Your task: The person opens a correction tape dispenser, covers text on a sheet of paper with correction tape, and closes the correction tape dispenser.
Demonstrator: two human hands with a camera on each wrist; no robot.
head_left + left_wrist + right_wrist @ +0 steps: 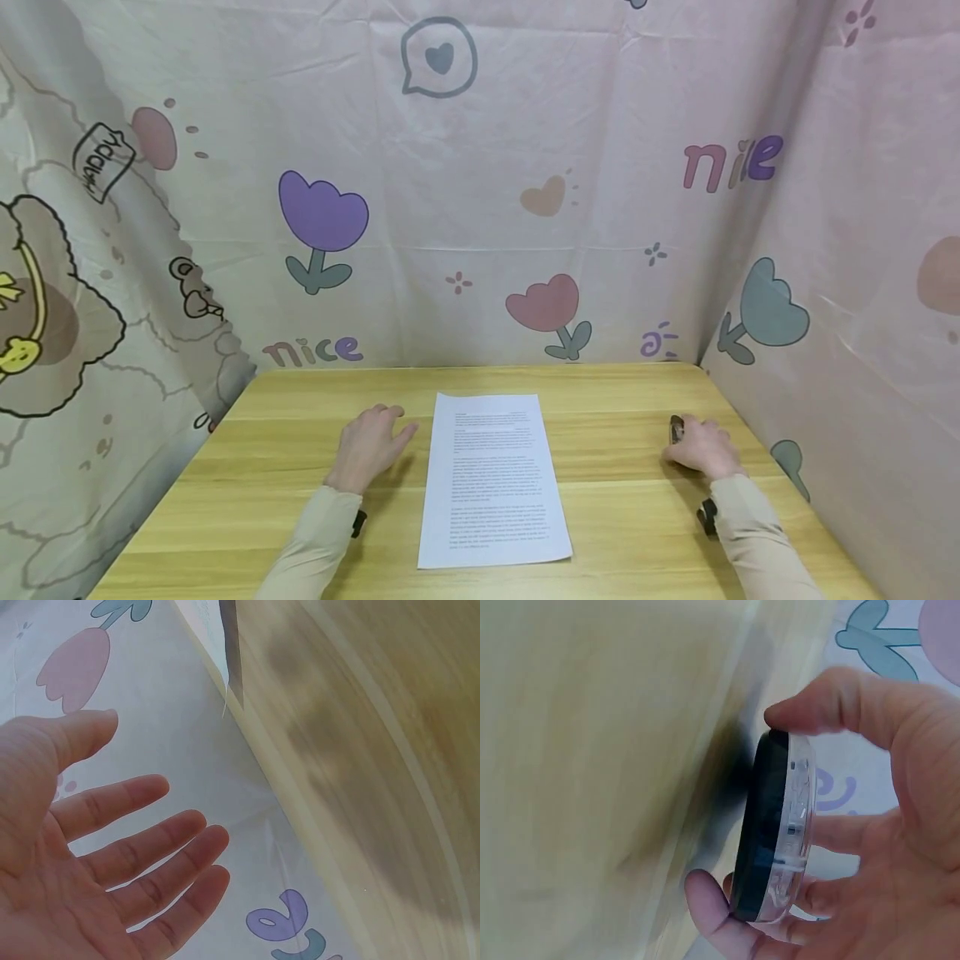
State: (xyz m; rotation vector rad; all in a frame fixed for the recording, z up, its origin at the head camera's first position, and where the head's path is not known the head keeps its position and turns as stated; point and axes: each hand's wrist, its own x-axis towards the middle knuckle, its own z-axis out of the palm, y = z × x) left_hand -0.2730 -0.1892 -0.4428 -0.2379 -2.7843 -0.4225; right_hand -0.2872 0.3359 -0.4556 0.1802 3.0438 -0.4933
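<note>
Right hand (705,448) has a round black-and-clear thing (769,829) pinched between thumb and fingers at the right side of the surface (622,517), left hand (369,446) is kinda relaxed with fingers spread, well apart from the other one, just left of the printed sheet (491,483) lying in the middle

Covers both forearms in plain, pale beige cloth: a left sleeve (318,533) and a right sleeve (757,533), alike in colour. Shows soft creases along the fabric and reaches down to the wrists. Bears a small black device (359,523) at the left cuff's right side, a second black device (707,518) at the right cuff's left side. Leaves left hand (371,446) and right hand (705,448) bare.
</note>
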